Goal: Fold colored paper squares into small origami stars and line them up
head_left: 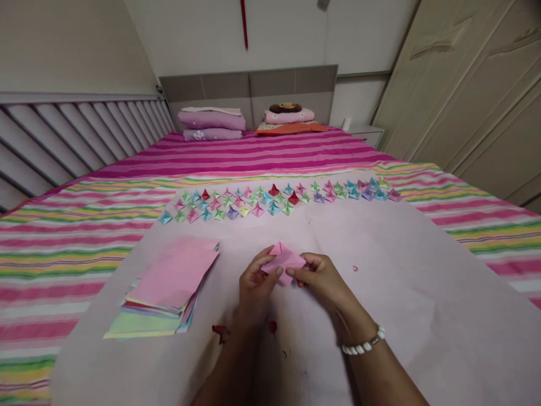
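A folded pink paper (284,258) is held up between both hands, a little above the pale board. My left hand (257,282) pinches its left side, thumb on the near face. On the right side my right hand (316,275) grips it in the same way, with a white bead bracelet on that wrist. Left of the hands lies a loose stack of coloured paper sheets (173,276), pink on top. Beyond the hands, rows of small folded paper pieces (257,210) in several colours stand along the far part of the board.
The pale board (393,293) rests on a striped bedspread (490,225). Dark red marks (221,332) show near my forearms. Folded bedding (211,121) and a stack of cushions (289,117) sit by the headboard (228,87). A white rail (84,135) runs along the left.
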Demonstrator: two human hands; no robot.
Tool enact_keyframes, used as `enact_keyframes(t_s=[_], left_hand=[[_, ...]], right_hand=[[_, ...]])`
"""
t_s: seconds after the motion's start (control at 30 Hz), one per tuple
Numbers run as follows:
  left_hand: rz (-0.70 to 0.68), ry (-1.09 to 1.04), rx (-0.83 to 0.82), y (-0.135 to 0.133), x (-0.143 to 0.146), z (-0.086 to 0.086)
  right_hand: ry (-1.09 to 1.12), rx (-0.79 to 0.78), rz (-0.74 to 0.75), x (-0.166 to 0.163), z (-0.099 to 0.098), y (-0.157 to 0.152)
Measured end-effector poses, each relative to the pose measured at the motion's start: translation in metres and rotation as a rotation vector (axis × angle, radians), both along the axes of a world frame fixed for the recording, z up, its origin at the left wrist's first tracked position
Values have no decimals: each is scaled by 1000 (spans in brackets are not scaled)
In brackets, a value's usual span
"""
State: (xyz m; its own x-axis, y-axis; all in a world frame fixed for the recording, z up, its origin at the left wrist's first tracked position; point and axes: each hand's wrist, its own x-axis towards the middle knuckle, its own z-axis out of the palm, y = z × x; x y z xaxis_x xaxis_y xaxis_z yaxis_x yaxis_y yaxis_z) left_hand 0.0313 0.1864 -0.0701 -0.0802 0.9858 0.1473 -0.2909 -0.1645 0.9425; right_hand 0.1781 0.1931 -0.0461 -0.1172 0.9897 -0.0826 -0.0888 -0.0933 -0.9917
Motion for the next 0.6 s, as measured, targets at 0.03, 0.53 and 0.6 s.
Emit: enact_keyframes(t_s=[0.03,0.53,0.6], left_hand=[[-8,5,-11,0,0,0],[-138,6,72,-1,-2,5],[-121,10,58,-1,-1,4]], right_hand=[[4,0,-7,0,0,0],[85,39,-70,-1,-4,2],[90,39,-70,-1,-3,1]])
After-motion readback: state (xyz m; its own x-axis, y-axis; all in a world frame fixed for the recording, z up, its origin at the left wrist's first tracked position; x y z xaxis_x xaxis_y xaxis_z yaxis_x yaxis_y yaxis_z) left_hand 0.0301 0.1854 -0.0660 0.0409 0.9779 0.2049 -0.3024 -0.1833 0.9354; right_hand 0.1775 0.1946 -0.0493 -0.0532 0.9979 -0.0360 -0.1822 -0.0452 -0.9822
